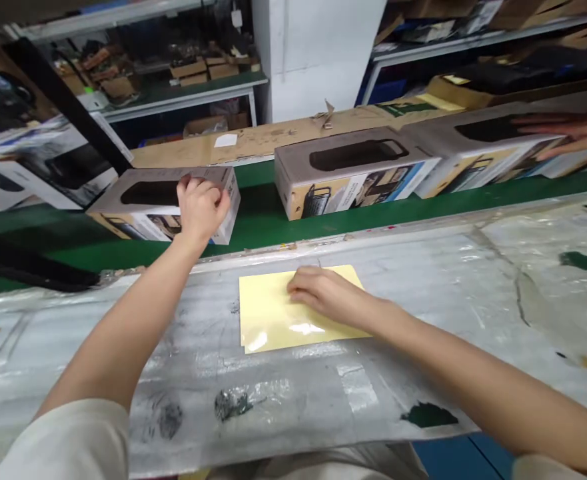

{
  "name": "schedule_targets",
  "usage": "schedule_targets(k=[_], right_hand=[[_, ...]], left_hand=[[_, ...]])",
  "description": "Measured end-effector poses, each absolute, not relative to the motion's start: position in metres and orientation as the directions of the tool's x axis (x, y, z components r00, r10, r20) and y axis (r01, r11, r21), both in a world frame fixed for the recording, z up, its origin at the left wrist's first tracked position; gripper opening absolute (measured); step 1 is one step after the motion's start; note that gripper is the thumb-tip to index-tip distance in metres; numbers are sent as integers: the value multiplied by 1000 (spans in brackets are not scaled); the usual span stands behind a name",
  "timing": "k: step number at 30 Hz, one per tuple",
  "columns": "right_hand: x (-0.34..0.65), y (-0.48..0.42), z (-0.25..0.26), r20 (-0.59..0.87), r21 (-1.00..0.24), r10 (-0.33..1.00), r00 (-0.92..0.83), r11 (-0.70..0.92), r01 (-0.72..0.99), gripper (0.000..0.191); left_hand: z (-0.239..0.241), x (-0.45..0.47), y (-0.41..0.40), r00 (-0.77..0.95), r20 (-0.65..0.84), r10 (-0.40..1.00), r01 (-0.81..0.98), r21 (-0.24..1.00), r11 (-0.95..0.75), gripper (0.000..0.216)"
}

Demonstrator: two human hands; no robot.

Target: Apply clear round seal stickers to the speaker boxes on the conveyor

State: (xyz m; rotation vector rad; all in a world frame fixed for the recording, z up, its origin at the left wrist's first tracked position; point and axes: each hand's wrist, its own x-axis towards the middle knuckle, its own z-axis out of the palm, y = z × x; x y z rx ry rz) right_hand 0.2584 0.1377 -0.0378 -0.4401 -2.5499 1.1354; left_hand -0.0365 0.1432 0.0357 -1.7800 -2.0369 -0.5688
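Observation:
My left hand (pixel 200 208) rests on top of a printed cardboard box (pixel 213 177), its fingers curled at the end of the box's dark oblong panel. The box sits on a green surface past the bench's far edge. Over a stack of yellow sheets (pixel 268 313) with a glossy surface, my right hand (pixel 323 291) is closed, fingertips pinched together. Whatever those fingers hold, if anything, is hidden or too small to make out. The sheets lie on the plastic-covered bench (pixel 198 387) in front of me.
Beyond the bench runs the green surface (pixel 258 200) with more boxes of the same kind, one box (pixel 358 167) right of centre. Another person's hand (pixel 573 133) touches boxes at far right. A black post (pixel 68 107) stands at left. Shelves (pixel 188 93) fill the back.

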Motion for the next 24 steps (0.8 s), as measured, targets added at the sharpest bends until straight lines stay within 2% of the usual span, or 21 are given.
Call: schedule_targets(k=[2, 5, 6, 8, 14, 24], right_hand=[[264, 119, -46, 205, -661, 318, -926, 742, 108, 14], [252, 95, -52, 245, -590, 268, -932, 804, 76, 12], [245, 88, -53, 249, -585, 259, -933, 808, 68, 11], [231, 76, -54, 242, -579, 236, -941, 814, 56, 10], [210, 48, -62, 185, -510, 244, -952, 852, 120, 9], [209, 44, -67, 158, -610, 335, -929, 773, 175, 16]], left_hand=[[25, -18, 122, -28, 542, 840, 993, 115, -41, 29], [-1, 10, 83, 219, 273, 937, 888, 343, -307, 23], [-11, 16, 71, 275, 183, 944, 845, 423, -328, 22], [-29, 22, 53, 290, 95, 952, 805, 515, -296, 21], [-46, 20, 41, 237, 94, 967, 819, 515, -251, 18], [-45, 25, 38, 226, 85, 970, 834, 497, -238, 18]])
